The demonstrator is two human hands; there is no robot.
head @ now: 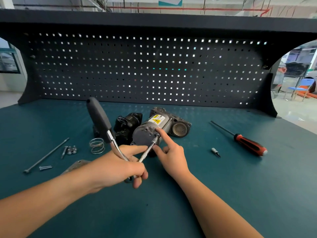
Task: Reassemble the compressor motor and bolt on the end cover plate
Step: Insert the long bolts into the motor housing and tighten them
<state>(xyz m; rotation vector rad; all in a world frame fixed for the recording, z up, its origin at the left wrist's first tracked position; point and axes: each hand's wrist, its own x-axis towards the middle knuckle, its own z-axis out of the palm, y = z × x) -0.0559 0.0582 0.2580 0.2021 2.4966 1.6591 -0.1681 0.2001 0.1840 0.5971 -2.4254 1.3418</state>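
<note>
On teal bench (223,186), left hand (118,167) grips chrome ratchet (99,117) at cylindrical motor (145,134)

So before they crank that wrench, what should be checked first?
1. Left hand grips the ratchet: ok.
2. Socket seated on a bolt head: cannot tell.
3. Right hand steadies the socket with its forefinger: ok.
4. Motor lies on the bench: ok.
5. Long bolt and screws within reach: ok.
6. Grey plate fitted: not ok, it lies on the bench.
</note>
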